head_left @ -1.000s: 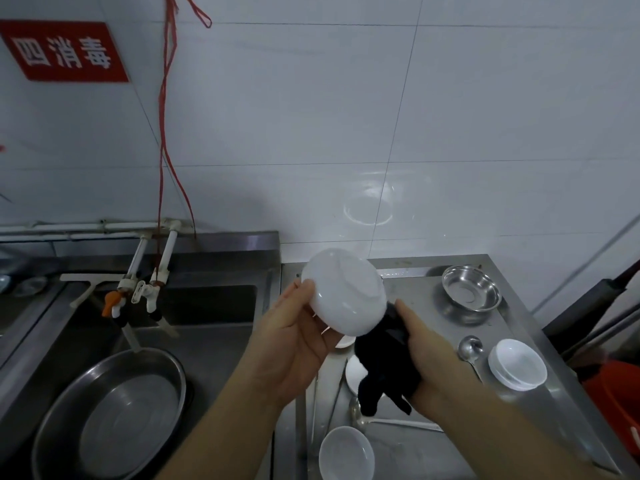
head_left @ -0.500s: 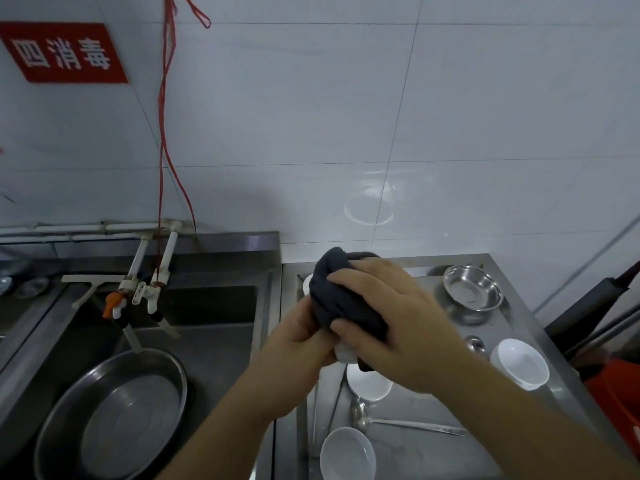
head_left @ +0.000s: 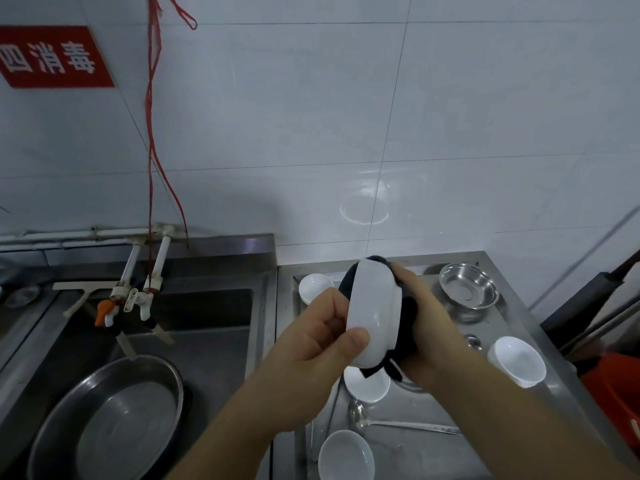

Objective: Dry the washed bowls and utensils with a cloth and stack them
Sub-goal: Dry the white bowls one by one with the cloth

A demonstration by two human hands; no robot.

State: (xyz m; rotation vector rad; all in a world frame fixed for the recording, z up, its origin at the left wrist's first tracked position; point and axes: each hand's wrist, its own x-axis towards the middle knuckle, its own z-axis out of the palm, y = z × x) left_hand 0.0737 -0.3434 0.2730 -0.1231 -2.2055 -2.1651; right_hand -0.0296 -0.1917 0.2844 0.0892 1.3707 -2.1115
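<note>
My left hand (head_left: 313,336) grips a white bowl (head_left: 374,311) by its rim, held on edge above the steel counter (head_left: 450,459). My right hand (head_left: 424,327) presses a dark cloth (head_left: 405,327) into the bowl's right side, fingers curled round the cloth. Loose white bowls lie on the counter: one at the back (head_left: 313,287), one under my hands (head_left: 367,386), one at the front (head_left: 346,457). A stack of white bowls (head_left: 517,360) stands at the right. A steel bowl (head_left: 469,287) sits at the back right. A long steel spoon (head_left: 398,422) lies across the counter.
A sink (head_left: 207,327) with taps (head_left: 138,296) lies to the left, and a large steel basin (head_left: 107,417) sits in it. A red container (head_left: 620,393) and dark handles (head_left: 595,292) stand beyond the counter's right edge. A tiled wall rises behind.
The bowl has been turned on edge in my left hand. My right hand with the cloth moved from over the top of the bowl to its right side.
</note>
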